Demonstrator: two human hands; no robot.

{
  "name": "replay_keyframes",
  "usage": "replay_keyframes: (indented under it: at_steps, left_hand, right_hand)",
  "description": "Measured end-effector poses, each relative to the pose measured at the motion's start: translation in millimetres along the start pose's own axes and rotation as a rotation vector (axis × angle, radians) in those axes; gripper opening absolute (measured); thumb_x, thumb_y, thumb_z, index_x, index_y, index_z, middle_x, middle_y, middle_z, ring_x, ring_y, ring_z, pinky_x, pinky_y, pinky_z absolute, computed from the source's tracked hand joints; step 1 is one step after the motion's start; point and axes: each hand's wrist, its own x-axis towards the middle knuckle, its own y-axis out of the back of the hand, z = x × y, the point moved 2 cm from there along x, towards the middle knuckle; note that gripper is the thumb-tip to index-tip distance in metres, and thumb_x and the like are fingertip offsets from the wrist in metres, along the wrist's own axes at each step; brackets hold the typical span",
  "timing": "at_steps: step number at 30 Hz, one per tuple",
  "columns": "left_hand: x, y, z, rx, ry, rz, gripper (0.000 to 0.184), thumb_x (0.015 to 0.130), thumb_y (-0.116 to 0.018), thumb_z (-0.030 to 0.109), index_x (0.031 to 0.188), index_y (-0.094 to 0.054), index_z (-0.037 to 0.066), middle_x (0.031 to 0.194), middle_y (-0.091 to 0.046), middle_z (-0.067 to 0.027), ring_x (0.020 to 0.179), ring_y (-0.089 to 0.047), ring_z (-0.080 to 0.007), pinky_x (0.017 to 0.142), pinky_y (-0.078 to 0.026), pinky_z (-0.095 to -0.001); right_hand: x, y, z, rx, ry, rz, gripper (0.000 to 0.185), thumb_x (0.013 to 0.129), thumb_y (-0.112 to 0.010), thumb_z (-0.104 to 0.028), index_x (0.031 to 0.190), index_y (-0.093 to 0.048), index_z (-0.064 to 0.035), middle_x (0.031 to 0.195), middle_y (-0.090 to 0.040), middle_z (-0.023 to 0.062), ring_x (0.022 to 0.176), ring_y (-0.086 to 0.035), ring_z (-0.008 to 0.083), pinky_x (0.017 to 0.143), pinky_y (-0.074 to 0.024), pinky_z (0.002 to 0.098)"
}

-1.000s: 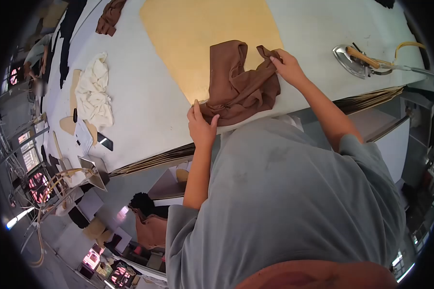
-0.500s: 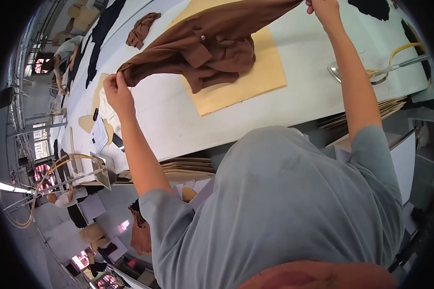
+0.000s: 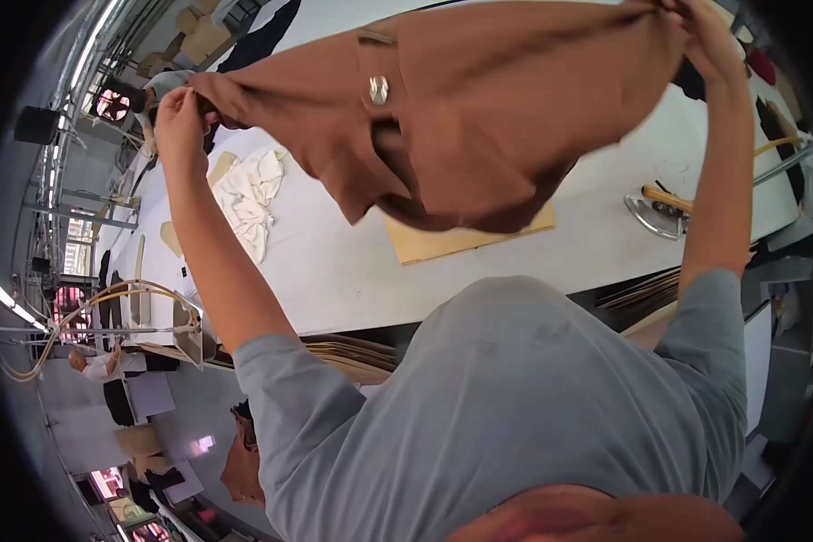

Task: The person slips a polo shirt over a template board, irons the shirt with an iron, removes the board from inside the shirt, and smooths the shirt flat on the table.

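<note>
Though it is stretched, the brown garment point(image 3: 497, 108) sags.

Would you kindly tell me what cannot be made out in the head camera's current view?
All in the head view:
- Brown garment: its far side, turned away from the camera.
- Yellow board: mostly hidden behind the garment.
- Right hand: exact finger placement, blurred.
- Iron: partly hidden by the right forearm.
- Background person in white: what they handle, too small.
</note>
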Motion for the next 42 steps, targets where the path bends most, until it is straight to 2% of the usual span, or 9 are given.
replay_keyframes:
  at_steps: [7,11,14,21,25,27,34,36,42]
  left_hand:
    - [-56.4,-151.2,-144.1,0.398,-0.101,0.041,0.035,0.096,-0.061,0.025,0.116,-0.064,-0.003,0.106,-0.069,-0.0187,0.096,-0.068,-0.0325,0.085,-0.054,-0.0378]
    - [-273.3,-242.5,-237.0,0.828,-0.288,-0.861,0.050,0.101,-0.056,0.034,0.145,-0.054,0.009,0.151,-0.051,-0.0173,0.139,-0.047,-0.0394,0.108,-0.044,-0.0474]
    - [-387.8,-204.1,-284.1,0.917,-0.331,-0.774,0.062,0.099,-0.059,0.043,0.151,-0.049,0.011,0.161,-0.040,-0.0184,0.147,-0.039,-0.0397,0.111,-0.041,-0.0477]
    - [-427.4,-156.1,-250.2,0.694,-0.374,-0.708,0.034,0.091,-0.066,0.032,0.105,-0.069,0.001,0.132,-0.060,-0.0215,0.122,-0.055,-0.0419,0.106,-0.045,-0.0473]
    - [-436.3,-175.0,-244.6,0.688,-0.101,-1.127,0.026,0.088,-0.069,0.024,0.104,-0.066,0.004,0.108,-0.067,-0.0139,0.106,-0.060,-0.0349,0.103,-0.045,-0.0441]
    - [-446.2,-162.1,-253.5,0.817,-0.212,-0.932,0.020,0.086,-0.070,0.017,0.100,-0.066,0.004,0.090,-0.064,-0.0119,0.093,-0.059,-0.0346,0.090,-0.049,-0.0442]
    - [-410.3,-67.2,-250.9,0.664,0.558,-0.122,0.020,0.092,-0.051,0.008,0.107,-0.062,0.000,0.104,-0.066,-0.0179,0.091,-0.061,-0.0299,0.084,-0.050,-0.0359]
    - [-364.7,-100.7,-252.7,-0.169,1.201,-0.150,0.031,0.098,-0.050,0.011,0.119,-0.064,-0.007,0.118,-0.066,-0.0200,0.103,-0.061,-0.0260,0.090,-0.052,-0.0346]
    - [-144.6,-163.0,-129.0,-0.194,0.153,-0.037,0.024,0.091,-0.055,0.005,0.112,-0.065,-0.002,0.108,-0.069,-0.0145,0.094,-0.061,-0.0237,0.087,-0.050,-0.0327]
  right_hand:
    - [-126.6,-185.0,123.5,-1.023,-0.180,0.241,0.037,0.100,-0.060,-0.026,0.126,-0.066,-0.0015,0.099,-0.070,0.0086,0.081,-0.063,0.0178,0.074,-0.0514,0.0271]
    - [-319.2,-224.1,266.0,-1.299,0.066,-0.826,0.049,0.099,-0.061,-0.036,0.139,-0.059,-0.0080,0.153,-0.051,0.0095,0.141,-0.048,0.0334,0.114,-0.0406,0.0442]
    - [-410.7,-177.4,302.8,-1.383,-0.121,-0.850,0.055,0.095,-0.067,-0.039,0.138,-0.059,-0.0061,0.160,-0.041,0.0133,0.152,-0.033,0.0367,0.120,-0.0338,0.0463]
    - [-441.2,-138.8,296.1,-1.467,0.313,-0.814,0.029,0.090,-0.074,-0.028,0.106,-0.062,-0.0066,0.140,-0.059,0.0150,0.132,-0.055,0.0355,0.102,-0.0489,0.0408]
    - [-413.7,-168.0,249.8,-1.029,-0.699,-0.493,0.027,0.087,-0.074,-0.020,0.106,-0.060,-0.0074,0.122,-0.064,0.0135,0.106,-0.065,0.0341,0.085,-0.0522,0.0404]
    - [-414.4,-162.3,225.6,-1.078,-0.612,-0.522,0.025,0.088,-0.072,-0.019,0.105,-0.060,-0.0072,0.119,-0.064,0.0132,0.102,-0.065,0.0342,0.083,-0.0517,0.0411]
    - [-452.4,-101.5,213.0,-1.616,-0.473,-0.436,0.011,0.094,-0.055,-0.011,0.104,-0.056,-0.0063,0.105,-0.066,0.0152,0.091,-0.065,0.0365,0.078,-0.0515,0.0462]
    - [-413.9,-81.1,230.9,-1.766,-0.582,-0.369,0.011,0.094,-0.053,-0.011,0.103,-0.056,-0.0063,0.104,-0.067,0.0167,0.092,-0.066,0.0372,0.077,-0.0521,0.0467]
    - [-196.5,-190.4,148.5,-0.597,-0.154,0.282,0.027,0.085,-0.046,0.001,0.107,-0.061,-0.0034,0.091,-0.068,0.0119,0.084,-0.062,0.0254,0.076,-0.0520,0.0332]
